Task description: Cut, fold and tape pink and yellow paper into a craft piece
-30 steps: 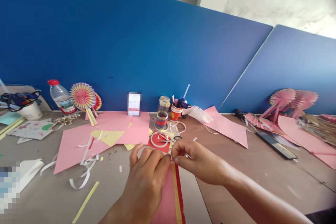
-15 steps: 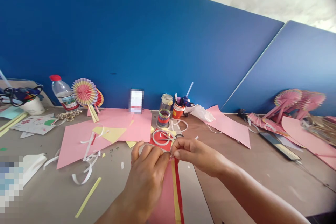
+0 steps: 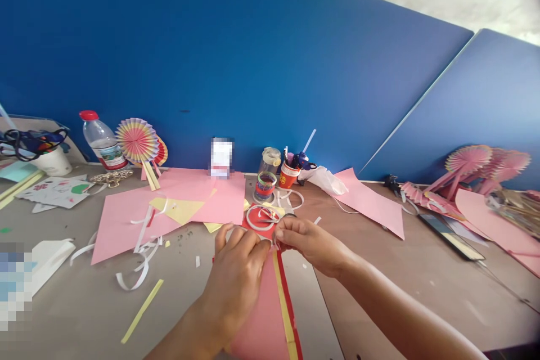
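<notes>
Pink paper (image 3: 257,318) lies in front of me, with a yellow strip and a red strip along its right edge. My left hand (image 3: 238,261) rests over its far end, fingers bent and pressed together on the paper. Right beside it, my right hand (image 3: 301,239) is closed in a pinch at the far right corner. A small whitish bit shows at those fingertips, too small to make out. Just beyond the fingers are a white ring-shaped roll (image 3: 255,218), a red sheet (image 3: 264,230) and scissors partly hidden by my right hand.
Behind stand a clear jar (image 3: 266,175), a red cup of tools (image 3: 289,174) and a bottle (image 3: 103,143). Pink sheets (image 3: 122,225), white curled strips (image 3: 139,278) and a yellow strip (image 3: 142,310) lie to the left. At right are a phone (image 3: 451,236) and pink paper fans (image 3: 468,160).
The view has shifted slightly. The near end of the pink paper has swung a little to the right, and both hands stay together at its far end.
</notes>
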Available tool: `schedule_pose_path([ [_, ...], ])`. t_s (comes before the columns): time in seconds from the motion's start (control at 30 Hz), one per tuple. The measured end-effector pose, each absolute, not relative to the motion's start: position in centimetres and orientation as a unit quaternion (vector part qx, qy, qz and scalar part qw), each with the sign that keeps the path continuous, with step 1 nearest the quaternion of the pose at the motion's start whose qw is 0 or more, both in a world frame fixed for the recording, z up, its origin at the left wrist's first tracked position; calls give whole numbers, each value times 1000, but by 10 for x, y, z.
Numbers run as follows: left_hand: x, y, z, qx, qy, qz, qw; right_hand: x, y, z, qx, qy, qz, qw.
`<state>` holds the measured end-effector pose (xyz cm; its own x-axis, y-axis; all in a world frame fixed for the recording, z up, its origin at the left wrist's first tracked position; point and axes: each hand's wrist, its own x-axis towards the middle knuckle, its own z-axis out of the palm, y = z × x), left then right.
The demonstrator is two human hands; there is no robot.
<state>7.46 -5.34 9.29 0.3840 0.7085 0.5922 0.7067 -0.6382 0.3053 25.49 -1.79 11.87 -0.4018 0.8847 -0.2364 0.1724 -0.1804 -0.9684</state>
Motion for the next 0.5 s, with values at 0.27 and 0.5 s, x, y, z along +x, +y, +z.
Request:
schedule_pose_path([
  [0.27,77,-56,90,831,433,349,-18,252,-17,119,-506,-595,571,251],
  [0.5,78,-59,87,834,429,345,-25,254,-15,117,-495,-595,582,250],
])
